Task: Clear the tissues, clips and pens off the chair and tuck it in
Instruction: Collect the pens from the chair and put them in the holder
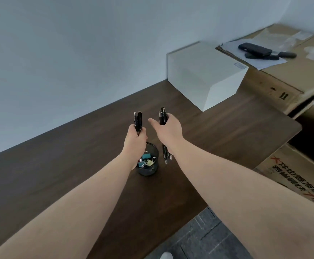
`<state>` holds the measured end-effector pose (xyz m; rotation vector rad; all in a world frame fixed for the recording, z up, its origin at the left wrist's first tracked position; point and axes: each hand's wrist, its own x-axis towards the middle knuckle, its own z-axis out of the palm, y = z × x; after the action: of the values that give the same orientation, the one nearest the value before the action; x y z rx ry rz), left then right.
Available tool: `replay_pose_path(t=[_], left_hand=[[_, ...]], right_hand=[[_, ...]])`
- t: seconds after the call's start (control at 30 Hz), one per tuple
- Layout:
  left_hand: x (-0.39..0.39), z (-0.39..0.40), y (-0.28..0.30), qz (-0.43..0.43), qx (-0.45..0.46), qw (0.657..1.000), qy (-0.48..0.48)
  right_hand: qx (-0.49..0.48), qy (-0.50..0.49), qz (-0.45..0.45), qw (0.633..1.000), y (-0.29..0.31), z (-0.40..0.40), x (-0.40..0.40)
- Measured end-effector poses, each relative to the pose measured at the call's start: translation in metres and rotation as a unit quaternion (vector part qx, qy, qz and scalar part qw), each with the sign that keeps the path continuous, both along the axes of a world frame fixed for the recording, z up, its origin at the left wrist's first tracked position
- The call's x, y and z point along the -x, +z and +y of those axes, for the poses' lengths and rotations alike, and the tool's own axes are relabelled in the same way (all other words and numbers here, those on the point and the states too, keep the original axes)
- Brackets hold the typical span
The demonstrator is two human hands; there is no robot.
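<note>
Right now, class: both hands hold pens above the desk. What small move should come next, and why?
Probably lower the left hand so its pens drop into the mesh pen cup just beneath it; the cup holds only binder clips, so there looks to be room.

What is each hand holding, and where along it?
Each holds black pens around the middle: the left hand one bunch, the right hand another, tips pointing down.

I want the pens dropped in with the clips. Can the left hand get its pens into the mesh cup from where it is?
Probably yes. The left hand holds its pens just above the mesh cup, whose open top shows only binder clips low inside. The right hand is off to the side, not over it.
</note>
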<state>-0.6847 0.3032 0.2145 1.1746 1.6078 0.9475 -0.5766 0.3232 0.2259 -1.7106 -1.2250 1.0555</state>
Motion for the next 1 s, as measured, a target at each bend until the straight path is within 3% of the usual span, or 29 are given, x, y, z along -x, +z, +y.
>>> replay_pose_path(t=[0.37,0.5,0.83,1.0], left_hand=[[0.009,0.0,-0.018,-0.027,0.024,0.999,0.017],[0.016,0.001,-0.02,-0.013,0.028,0.999,0.026],[0.022,0.005,-0.02,0.121,0.032,0.992,-0.009],[0.022,-0.001,-0.012,0.126,0.016,0.992,-0.011]], right_hand=[[-0.001,-0.054,0.073,0.996,-0.021,0.015,0.043],[-0.001,-0.036,0.054,0.998,-0.023,0.016,0.052],[0.005,-0.005,0.009,1.0,-0.035,0.009,0.052],[-0.015,0.036,-0.032,0.999,-0.032,0.003,0.044]])
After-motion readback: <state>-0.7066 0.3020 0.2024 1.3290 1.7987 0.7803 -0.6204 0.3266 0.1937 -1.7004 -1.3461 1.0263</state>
